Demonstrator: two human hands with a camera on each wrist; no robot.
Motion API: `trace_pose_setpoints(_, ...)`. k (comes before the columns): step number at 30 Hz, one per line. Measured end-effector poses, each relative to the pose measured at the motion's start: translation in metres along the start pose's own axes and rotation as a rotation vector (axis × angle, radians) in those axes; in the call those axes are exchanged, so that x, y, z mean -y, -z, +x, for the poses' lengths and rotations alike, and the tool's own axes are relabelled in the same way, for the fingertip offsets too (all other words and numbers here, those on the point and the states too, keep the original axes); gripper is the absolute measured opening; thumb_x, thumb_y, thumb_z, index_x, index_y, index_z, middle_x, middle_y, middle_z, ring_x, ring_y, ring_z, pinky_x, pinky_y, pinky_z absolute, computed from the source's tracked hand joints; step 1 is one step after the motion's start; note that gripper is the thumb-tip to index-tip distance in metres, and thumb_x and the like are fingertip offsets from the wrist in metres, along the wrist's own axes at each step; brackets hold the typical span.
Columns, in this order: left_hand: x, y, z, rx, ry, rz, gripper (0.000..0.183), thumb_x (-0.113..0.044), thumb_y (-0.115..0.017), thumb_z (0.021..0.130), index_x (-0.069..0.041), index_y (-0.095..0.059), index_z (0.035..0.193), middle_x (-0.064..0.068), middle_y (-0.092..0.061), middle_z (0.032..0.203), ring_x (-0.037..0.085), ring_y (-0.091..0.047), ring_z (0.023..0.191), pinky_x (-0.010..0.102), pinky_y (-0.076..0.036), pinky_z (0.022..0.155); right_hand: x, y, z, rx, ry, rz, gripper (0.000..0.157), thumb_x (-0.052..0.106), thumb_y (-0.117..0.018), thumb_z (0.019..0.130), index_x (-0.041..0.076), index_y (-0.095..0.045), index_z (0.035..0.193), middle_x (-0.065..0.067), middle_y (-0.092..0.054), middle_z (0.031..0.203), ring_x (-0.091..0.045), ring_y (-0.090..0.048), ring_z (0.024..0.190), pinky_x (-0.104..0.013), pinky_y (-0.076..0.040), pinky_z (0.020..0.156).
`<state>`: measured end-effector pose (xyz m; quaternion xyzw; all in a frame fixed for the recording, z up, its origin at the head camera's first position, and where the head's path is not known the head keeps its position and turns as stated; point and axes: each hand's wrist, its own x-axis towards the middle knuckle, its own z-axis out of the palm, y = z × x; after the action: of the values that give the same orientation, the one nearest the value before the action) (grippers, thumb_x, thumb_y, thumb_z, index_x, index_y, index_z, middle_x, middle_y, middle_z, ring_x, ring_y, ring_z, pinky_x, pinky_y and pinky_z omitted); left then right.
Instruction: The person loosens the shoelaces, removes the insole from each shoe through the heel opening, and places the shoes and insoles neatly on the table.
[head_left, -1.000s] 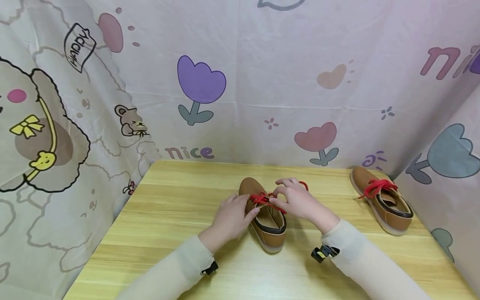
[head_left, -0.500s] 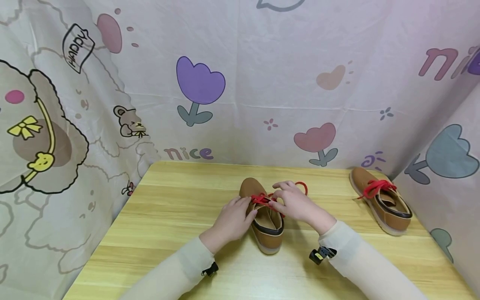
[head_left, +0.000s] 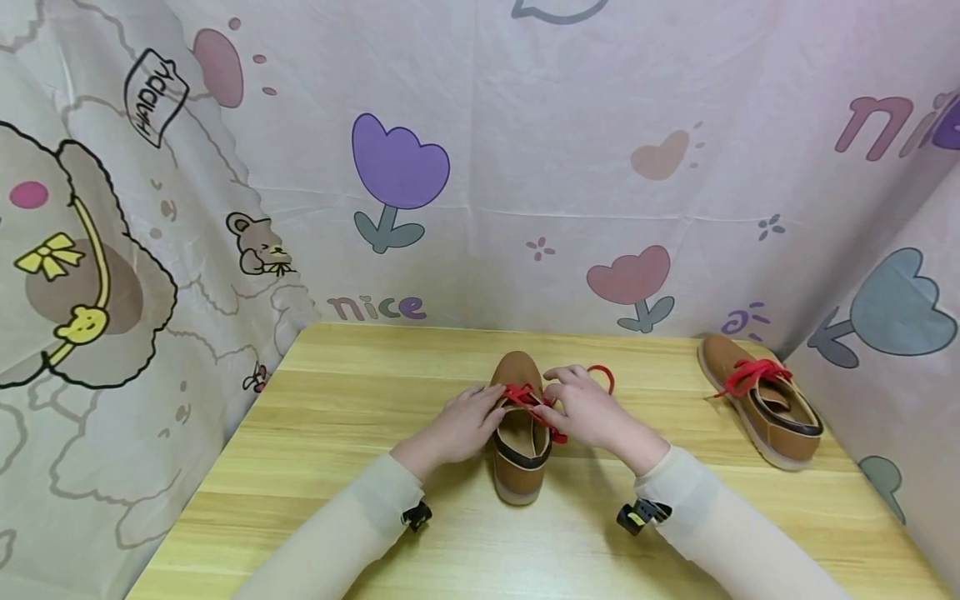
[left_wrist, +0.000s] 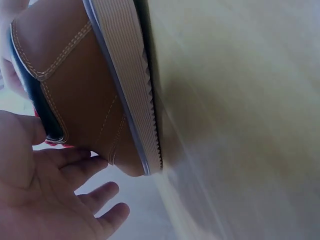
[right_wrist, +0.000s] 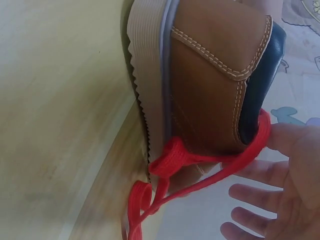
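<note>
A brown lace-up shoe (head_left: 519, 477) with a dark collar and red shoelace (head_left: 521, 393) rests on the table between both hands, toe away from me. My left hand (head_left: 463, 423) pinches its left side by the lacing. In the left wrist view the thumb lies at the collar, two fingers touch the outer side, and the others are spread. On the opposite side my right hand (head_left: 588, 410) pinches the shoe's edge by the lacing, thumb at the collar and forefinger against the side. In the right wrist view loose red lace (right_wrist: 220, 175) crosses that side and hangs down.
A matching brown shoe (head_left: 787, 440), its red lace tied in a bow, stands at the right edge of the wooden table (head_left: 330, 417). A loop of red lace (head_left: 611, 379) sticks up behind my right hand. A printed curtain (head_left: 480, 167) hangs behind the table and along both sides.
The shoe has turned from slanting to nearly straight, its heel swinging left and its toe right. Both hands have stayed at its sides, shifting only slightly.
</note>
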<state>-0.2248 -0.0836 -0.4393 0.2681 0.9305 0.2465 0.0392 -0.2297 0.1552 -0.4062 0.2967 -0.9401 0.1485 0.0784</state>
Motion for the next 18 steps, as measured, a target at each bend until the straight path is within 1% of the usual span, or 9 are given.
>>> trace_pose_setpoints(5,0.001,0.000,0.002,-0.002,0.003,-0.013,0.053,-0.033,-0.037,0.109,-0.005,-0.039,0.154,0.012,-0.040,0.157,0.039,-0.030,0.146,0.061,-0.024,0.115,-0.001,-0.001,0.001,0.002,-0.008,-0.012,0.021,0.032,-0.071,0.094,0.013,-0.072,0.083,-0.019,-0.061,0.130,-0.037,-0.051,0.120,-0.053,-0.044,0.102)
trace_pose_setpoints(8,-0.002,0.000,0.000,-0.031,0.018,0.001,0.052,-0.033,-0.041,0.108,-0.005,-0.042,0.152,0.013,-0.045,0.153,0.038,-0.033,0.144,0.059,-0.026,0.115,0.001,-0.001,0.002,0.003,-0.022,-0.012,0.022,0.033,-0.072,0.093,0.014,-0.073,0.083,-0.019,-0.061,0.131,-0.037,-0.051,0.121,-0.052,-0.044,0.102)
trace_pose_setpoints(10,-0.007,0.001,0.000,-0.072,0.037,0.014,0.051,-0.035,-0.044,0.107,-0.005,-0.048,0.148,0.014,-0.051,0.148,0.036,-0.040,0.141,0.057,-0.030,0.113,0.002,0.000,0.002,-0.009,-0.031,-0.012,0.021,0.034,-0.072,0.093,0.015,-0.073,0.084,-0.018,-0.062,0.130,-0.037,-0.052,0.121,-0.053,-0.044,0.101)
trace_pose_setpoints(14,-0.015,0.001,0.003,-0.201,0.057,0.055,0.044,-0.037,-0.051,0.105,-0.006,-0.064,0.133,0.011,-0.065,0.129,0.032,-0.056,0.125,0.050,-0.044,0.105,0.006,0.000,0.004,-0.065,-0.046,-0.008,0.021,0.035,-0.073,0.092,0.016,-0.074,0.084,-0.018,-0.063,0.128,-0.038,-0.053,0.119,-0.052,-0.045,0.100)
trace_pose_setpoints(16,-0.018,0.000,0.004,-0.248,0.066,0.083,0.040,-0.037,-0.053,0.104,-0.008,-0.070,0.126,0.009,-0.069,0.123,0.029,-0.061,0.117,0.047,-0.048,0.100,0.007,-0.002,0.005,-0.091,-0.052,-0.012,0.020,0.034,-0.073,0.092,0.016,-0.073,0.084,-0.018,-0.063,0.127,-0.038,-0.054,0.119,-0.052,-0.045,0.100)
trace_pose_setpoints(18,-0.019,-0.001,0.005,-0.277,0.077,0.115,0.035,-0.036,-0.056,0.103,-0.010,-0.073,0.120,0.006,-0.072,0.117,0.027,-0.064,0.111,0.044,-0.050,0.096,0.007,-0.004,0.005,-0.115,-0.052,-0.023,0.019,0.032,-0.073,0.091,0.016,-0.070,0.080,-0.018,-0.063,0.126,-0.038,-0.054,0.118,-0.051,-0.045,0.100)
